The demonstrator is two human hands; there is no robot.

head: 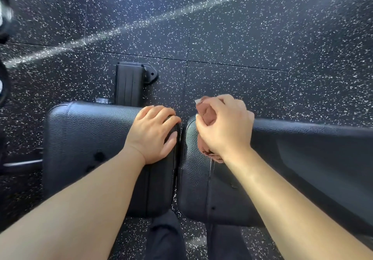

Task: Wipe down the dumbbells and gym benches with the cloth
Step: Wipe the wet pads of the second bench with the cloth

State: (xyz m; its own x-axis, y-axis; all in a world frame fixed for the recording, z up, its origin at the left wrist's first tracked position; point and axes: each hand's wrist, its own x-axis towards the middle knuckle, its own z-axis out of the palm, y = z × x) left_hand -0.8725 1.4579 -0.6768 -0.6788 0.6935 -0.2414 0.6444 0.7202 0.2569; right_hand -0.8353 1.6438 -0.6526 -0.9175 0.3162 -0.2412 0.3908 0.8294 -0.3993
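Note:
A black padded gym bench lies below me in two parts: the seat pad [84, 142] on the left and the long back pad [302, 158] on the right, with a narrow gap between them. My left hand [153, 134] rests on the seat pad's right edge, its fingertips curling over into the gap. My right hand [226, 128] grips a bunched reddish-brown cloth [205, 112] against the back pad's near-left corner. Cloth ends stick out above and below the fist. No dumbbell is clearly visible.
Black speckled rubber floor [222, 37] spreads all around, crossed by a pale streak of light. A black bench foot [129, 86] stands behind the seat pad. Dark round equipment [4, 17] shows at the left edge. My dark trouser legs [165, 237] are under the bench.

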